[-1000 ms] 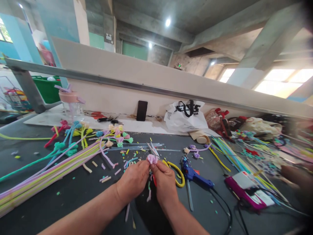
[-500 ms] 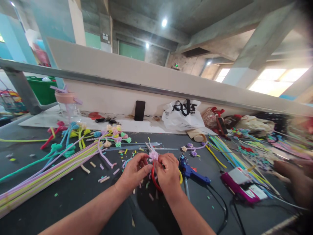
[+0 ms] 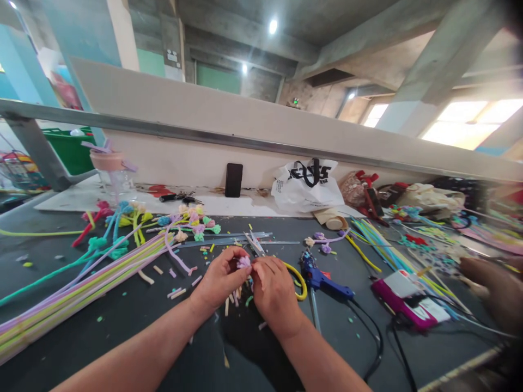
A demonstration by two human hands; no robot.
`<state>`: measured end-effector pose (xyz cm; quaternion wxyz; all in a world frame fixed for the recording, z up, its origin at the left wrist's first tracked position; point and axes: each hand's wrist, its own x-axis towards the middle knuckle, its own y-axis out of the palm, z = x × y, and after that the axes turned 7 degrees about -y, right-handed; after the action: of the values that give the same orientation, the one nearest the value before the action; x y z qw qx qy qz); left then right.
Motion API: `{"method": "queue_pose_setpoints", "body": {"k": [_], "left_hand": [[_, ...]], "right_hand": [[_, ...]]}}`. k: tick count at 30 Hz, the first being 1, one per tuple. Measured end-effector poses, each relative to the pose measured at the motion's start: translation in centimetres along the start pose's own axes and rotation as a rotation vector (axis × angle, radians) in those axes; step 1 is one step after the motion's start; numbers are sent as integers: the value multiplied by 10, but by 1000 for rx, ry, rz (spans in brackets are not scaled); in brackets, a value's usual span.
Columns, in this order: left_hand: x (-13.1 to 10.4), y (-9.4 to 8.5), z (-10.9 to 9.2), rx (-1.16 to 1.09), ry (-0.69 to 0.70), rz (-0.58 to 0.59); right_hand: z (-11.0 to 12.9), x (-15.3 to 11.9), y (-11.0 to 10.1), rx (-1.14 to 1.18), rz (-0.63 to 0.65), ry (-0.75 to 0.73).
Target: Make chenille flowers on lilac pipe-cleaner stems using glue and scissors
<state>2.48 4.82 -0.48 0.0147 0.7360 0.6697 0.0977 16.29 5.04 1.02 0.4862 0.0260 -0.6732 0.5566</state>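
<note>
A small fluffy lilac flower point(image 3: 244, 263), apparently twisted from pipe cleaner, sits between the pinched thumb and fingers of my left hand point(image 3: 223, 279). My right hand point(image 3: 274, 286) is closed just beside it, its fingertips close to or touching the flower. A pair of scissors point(image 3: 301, 283) shows around my right hand: slightly parted blades point up and left beyond the knuckles, and a yellow handle loop sticks out on the right. The other handle and my grip on it are hidden. Short cut pipe cleaner pieces point(image 3: 178, 294) lie scattered near both hands.
Right of my hands rests a blue glue gun point(image 3: 329, 284) with its cable, then a magenta-and-white power strip point(image 3: 408, 302). Long pipe cleaner stems point(image 3: 102, 277) and finished flowers point(image 3: 196, 223) lie left. A phone point(image 3: 233, 181) leans at the back. Another person's hand point(image 3: 486, 283) is far right.
The flower has moved left and is now mostly in my left fingers. The scissors have turned with my right hand; their red handle, visible before, is now hidden.
</note>
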Motion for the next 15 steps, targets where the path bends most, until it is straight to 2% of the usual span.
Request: {"method": "queue_pose_setpoints", "body": {"k": [3, 5, 11, 15], "left_hand": [[1, -1, -1, 72, 25, -25], [1, -2, -1, 114, 28, -27], [2, -4, 1, 187, 10, -9], [2, -5, 1, 143, -8, 36]], "right_hand": [[-3, -3, 5, 93, 41, 56], [-6, -3, 7, 207, 70, 149], [-15, 6, 1, 791, 168, 627], [-18, 10, -9, 1167, 223, 803]]}}
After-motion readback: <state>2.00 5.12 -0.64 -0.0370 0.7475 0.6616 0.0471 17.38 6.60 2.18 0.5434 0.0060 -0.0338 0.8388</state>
